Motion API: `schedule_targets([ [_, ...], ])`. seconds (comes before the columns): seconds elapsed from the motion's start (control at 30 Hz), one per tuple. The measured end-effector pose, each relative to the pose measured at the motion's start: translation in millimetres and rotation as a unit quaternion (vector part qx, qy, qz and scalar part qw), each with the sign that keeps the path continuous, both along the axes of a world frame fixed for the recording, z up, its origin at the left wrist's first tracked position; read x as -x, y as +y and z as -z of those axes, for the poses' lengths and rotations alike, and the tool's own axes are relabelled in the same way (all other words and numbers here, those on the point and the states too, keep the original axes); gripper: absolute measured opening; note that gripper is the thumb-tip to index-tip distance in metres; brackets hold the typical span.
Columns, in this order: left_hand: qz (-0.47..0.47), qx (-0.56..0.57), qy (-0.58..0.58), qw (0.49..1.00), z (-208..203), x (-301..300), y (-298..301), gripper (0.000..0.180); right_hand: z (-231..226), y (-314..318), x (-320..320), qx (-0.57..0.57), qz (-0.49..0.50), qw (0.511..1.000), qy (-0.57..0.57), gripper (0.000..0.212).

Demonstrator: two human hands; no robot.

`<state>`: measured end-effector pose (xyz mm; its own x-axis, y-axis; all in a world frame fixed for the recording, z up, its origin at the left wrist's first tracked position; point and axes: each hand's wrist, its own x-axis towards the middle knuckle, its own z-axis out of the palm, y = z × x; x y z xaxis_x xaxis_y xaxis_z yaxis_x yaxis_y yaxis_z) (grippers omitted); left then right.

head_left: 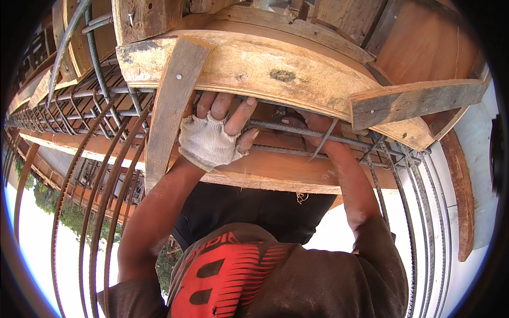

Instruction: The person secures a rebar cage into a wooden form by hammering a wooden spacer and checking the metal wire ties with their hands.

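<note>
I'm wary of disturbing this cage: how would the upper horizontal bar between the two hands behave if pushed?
The upper horizontal bar is probably stiff, since it looks like solid steel. That likely makes it heavy for its thickness. It may barely roll, as a thinner rod crosses it.

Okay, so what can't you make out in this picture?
All in the head view:
- Anything the right hand may hold: lost in shadow behind the rebar, under the curved board.
- Some fingertips of the left hand: hidden at the board's edge.
- Lower ends of the left-side rods: cut off by the picture's lower edge.
</note>
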<state>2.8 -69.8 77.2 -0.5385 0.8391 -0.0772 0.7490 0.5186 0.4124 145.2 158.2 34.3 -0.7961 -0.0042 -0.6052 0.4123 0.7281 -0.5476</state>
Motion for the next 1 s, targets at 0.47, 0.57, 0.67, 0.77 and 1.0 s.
schedule_targets([
  [0.47,0.014,0.025,-0.013,1.0,-6.6,3.4,2.1,0.061,11.2,2.3,-9.1,0.044,-0.062,0.996,0.037,0.049],
  [0.57,0.013,0.019,-0.003,1.0,-3.6,0.1,-2.1,0.059,10.0,-1.6,-11.6,-0.021,0.001,1.0,0.01,0.056],
  [0.67,0.015,0.03,0.01,0.999,-2.8,6.3,0.5,0.057,4.2,8.7,18.2,0.111,0.027,0.961,-0.253,0.056],
  [0.77,0.01,0.007,-0.002,1.0,-2.9,2.9,-0.7,0.057,10.4,-1.8,-7.3,0.062,-0.025,0.996,-0.057,0.054],
  [1.0,0.013,0.034,-0.011,0.999,-6.2,1.9,0.0,0.057,5.5,-2.5,5.8,0.221,0.117,0.946,-0.207,0.051],
])
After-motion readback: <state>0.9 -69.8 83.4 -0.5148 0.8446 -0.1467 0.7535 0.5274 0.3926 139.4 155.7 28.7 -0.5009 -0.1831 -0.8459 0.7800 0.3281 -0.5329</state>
